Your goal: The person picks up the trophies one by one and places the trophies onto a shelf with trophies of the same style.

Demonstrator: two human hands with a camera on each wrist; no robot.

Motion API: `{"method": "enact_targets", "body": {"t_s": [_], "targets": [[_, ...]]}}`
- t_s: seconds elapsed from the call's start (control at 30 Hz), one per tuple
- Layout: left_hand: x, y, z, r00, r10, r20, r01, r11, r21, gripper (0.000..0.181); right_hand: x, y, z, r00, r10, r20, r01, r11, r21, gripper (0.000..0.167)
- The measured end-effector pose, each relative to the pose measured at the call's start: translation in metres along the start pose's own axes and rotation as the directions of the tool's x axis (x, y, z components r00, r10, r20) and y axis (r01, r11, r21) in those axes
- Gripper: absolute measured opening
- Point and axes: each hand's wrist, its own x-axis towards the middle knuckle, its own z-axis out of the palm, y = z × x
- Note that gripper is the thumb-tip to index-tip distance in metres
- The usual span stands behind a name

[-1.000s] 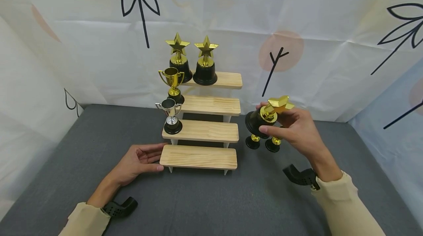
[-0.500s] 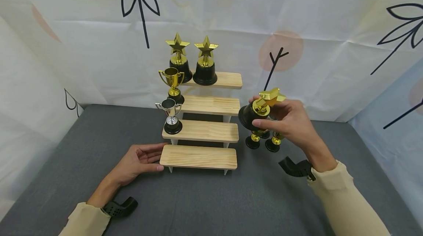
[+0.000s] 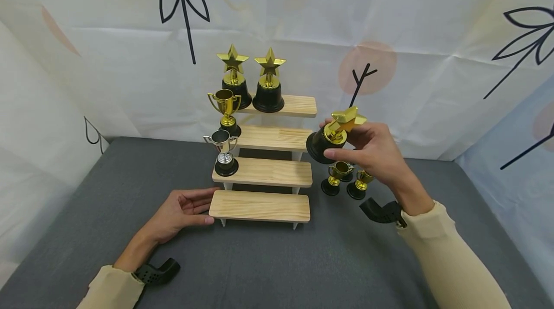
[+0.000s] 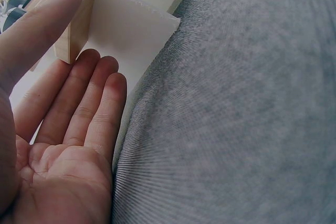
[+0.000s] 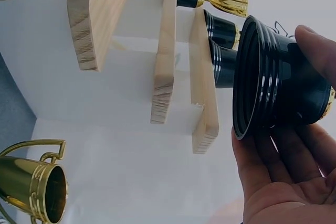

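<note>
My right hand [image 3: 374, 153] grips a star trophy [image 3: 331, 142] by its black base, thumb on one side and fingers on the other. The trophy is tilted in the air, just right of the wooden tiered stand [image 3: 259, 205]. In the right wrist view the trophy's round black base [image 5: 283, 77] faces the stand's board ends. My left hand [image 3: 182, 213] lies at the left end of the lowest step, fingers straight. In the left wrist view its fingertips [image 4: 113, 66] reach the white support [image 4: 126, 30] under the board, with the thumb beside the wood.
Two star trophies [image 3: 269, 95] stand on the top step. A gold cup [image 3: 226, 102] stands on the second step, a silver cup [image 3: 222, 143] on the third, both at the left ends. Several small cups [image 3: 340, 169] stand on the grey table [image 3: 268, 270] below my right hand.
My right hand has moved left and away from me, up toward the stand, carrying the star trophy. More of the small cups beneath it now shows. The left hand has stayed still.
</note>
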Motion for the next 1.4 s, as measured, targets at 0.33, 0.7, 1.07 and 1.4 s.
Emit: {"method": "enact_targets", "body": {"t_s": [0.33,0.7,1.07,1.4], "targets": [[0.0,-0.001,0.0,1.0,-0.007,-0.002,0.007,1.0,0.006,0.07,0.012,-0.002,0.003,1.0,-0.013,0.02,0.012,1.0,0.021,0.049],[-0.001,-0.001,0.0,1.0,-0.001,0.0,0.001,1.0,-0.002,0.07,0.023,-0.002,0.004,1.0,0.001,0.024,0.0,0.999,-0.034,0.048],[-0.001,-0.001,0.0,1.0,0.003,0.005,-0.003,1.0,-0.012,0.071,0.033,-0.001,0.005,1.0,-0.008,0.023,0.008,1.0,-0.014,0.042],[-0.001,-0.001,0.0,1.0,-0.007,0.001,0.007,1.0,-0.009,0.071,0.039,-0.004,0.005,1.0,0.027,0.013,-0.027,0.999,-0.016,0.04]]}}
